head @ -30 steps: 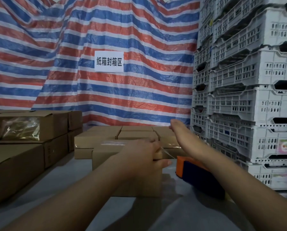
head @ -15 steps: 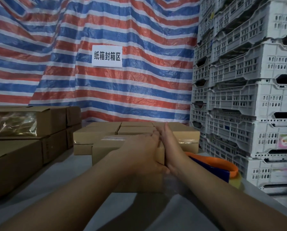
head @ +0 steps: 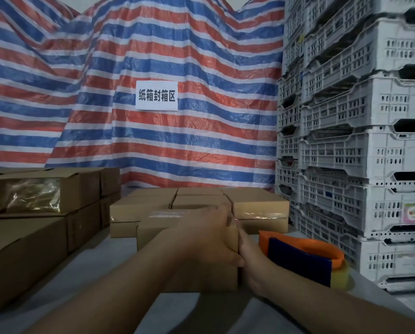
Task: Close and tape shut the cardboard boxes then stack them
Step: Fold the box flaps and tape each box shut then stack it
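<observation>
A closed brown cardboard box [head: 153, 233] stands on the grey table in front of me, with a strip of clear tape along its top. My left hand [head: 208, 235] lies over the box's right end, palm on top and thumb down the near face, gripping it. Flat against the right end face of the same box is my right hand [head: 248, 260], fingers pointing away from me and holding nothing. An orange and blue tape dispenser [head: 298, 257] with a yellowish roll lies on the table just right of my right forearm.
Several closed boxes [head: 259, 206] sit in a row behind the one I hold. More boxes are stacked at the left [head: 40, 194]. White plastic crates [head: 358, 165] tower along the right. A striped tarp with a white sign [head: 156, 95] hangs behind.
My right hand dropped from above the box's far right corner to lie flat against its right end. My left hand stayed on the box. The view tilted upward.
</observation>
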`<state>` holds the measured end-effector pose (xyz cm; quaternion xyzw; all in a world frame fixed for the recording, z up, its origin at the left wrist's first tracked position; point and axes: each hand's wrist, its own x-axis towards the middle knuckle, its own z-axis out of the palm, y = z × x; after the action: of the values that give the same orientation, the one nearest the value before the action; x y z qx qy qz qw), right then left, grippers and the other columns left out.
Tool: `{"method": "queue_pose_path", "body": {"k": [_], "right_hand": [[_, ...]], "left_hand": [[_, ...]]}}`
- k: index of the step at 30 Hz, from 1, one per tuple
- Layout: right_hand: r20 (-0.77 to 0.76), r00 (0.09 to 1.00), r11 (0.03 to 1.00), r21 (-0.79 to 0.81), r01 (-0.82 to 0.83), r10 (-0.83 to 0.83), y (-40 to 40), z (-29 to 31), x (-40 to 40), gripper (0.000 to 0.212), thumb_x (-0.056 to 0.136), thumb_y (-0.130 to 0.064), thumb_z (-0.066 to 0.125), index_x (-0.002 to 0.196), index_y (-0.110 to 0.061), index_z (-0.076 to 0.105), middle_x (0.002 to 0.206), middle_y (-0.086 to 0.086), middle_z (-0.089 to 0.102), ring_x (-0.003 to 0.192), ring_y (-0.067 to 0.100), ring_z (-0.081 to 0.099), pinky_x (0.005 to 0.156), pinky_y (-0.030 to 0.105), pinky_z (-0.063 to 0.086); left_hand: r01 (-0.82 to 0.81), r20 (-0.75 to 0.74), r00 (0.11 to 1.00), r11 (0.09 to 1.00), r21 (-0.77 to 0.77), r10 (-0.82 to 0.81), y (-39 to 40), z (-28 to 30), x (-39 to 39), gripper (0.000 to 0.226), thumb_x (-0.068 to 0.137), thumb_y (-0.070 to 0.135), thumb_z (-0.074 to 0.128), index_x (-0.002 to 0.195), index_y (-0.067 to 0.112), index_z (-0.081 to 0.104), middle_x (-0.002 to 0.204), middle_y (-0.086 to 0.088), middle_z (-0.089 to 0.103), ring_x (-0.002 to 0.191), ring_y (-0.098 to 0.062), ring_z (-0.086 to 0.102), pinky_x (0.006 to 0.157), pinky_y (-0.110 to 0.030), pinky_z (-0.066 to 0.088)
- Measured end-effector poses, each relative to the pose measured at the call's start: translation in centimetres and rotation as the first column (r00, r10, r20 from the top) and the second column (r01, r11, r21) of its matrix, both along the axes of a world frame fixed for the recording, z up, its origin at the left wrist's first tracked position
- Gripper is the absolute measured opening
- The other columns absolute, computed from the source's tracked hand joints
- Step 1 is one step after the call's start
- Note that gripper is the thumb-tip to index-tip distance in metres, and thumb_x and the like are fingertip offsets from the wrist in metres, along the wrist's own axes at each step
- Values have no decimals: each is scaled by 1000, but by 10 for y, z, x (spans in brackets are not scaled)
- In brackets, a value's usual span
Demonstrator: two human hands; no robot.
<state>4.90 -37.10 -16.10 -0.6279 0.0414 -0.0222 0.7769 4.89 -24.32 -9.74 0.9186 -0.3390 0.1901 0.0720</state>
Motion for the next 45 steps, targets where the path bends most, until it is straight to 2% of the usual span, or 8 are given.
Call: {"method": "queue_pose_path", "body": {"k": [11,18,21,25,30,35,39,45], "right_hand": [[-22,997,989,130,73,-70,7,9,-5,58,92,-68,47,126,-23,61,113,15,72,108,30,68,100,46,53],[-71,997,999,-39,-19,16,-4,3,-7,54,97,-62,47,117,-20,74,105,6,78,108,26,69,102,43,50],[-93,995,998,-54,-27,22,-6,2,-6,51,92,-64,54,112,-22,77,103,8,78,105,29,70,97,46,53],[-104,991,997,-24,79,-81,-3,1,-2,64,95,-72,40,131,-25,64,125,14,69,118,34,62,107,53,46],[133,988,981,-167,97,-75,-1,8,-10,69,92,-72,35,151,-37,37,143,2,50,114,19,53,91,42,48],[345,932,873,-482,73,113,3,-2,-26,61,66,-80,54,120,-74,26,127,-28,52,114,-5,53,101,25,45],[371,919,866,-495,75,133,3,-6,-23,47,93,-43,62,121,-67,32,123,-27,56,111,-7,55,87,14,46],[251,968,872,-474,118,5,27,13,-9,39,85,-56,66,117,-43,47,103,-21,57,92,-2,55,69,20,44]], "left_hand": [[-23,-91,996,999,42,27,0,3,1,93,65,58,80,140,27,35,130,2,52,113,-16,53,98,-38,48],[57,-221,972,993,-100,-78,6,16,4,83,82,36,76,147,26,26,131,1,54,103,-2,55,79,-13,41],[106,-211,958,921,-375,-196,29,20,-1,85,82,48,72,148,42,19,143,14,43,109,10,45,76,-8,38],[37,-48,995,793,-608,-83,71,14,-2,60,82,75,49,136,52,35,121,33,40,103,11,47,71,-11,38],[-89,-119,993,541,-836,-21,110,-24,0,70,75,74,43,137,40,42,132,16,50,115,-1,47,94,-29,42],[-282,-393,902,443,-851,-180,118,-66,-8,69,69,68,54,134,45,47,118,34,59,102,10,57,85,-14,40],[-283,-405,889,436,-854,-216,118,-70,-8,38,78,50,63,115,45,56,96,32,69,87,15,62,64,-7,46],[-362,-397,918,402,-841,-5,132,-53,-5,19,90,52,58,101,38,60,98,19,64,88,4,58,65,-17,42]]}}
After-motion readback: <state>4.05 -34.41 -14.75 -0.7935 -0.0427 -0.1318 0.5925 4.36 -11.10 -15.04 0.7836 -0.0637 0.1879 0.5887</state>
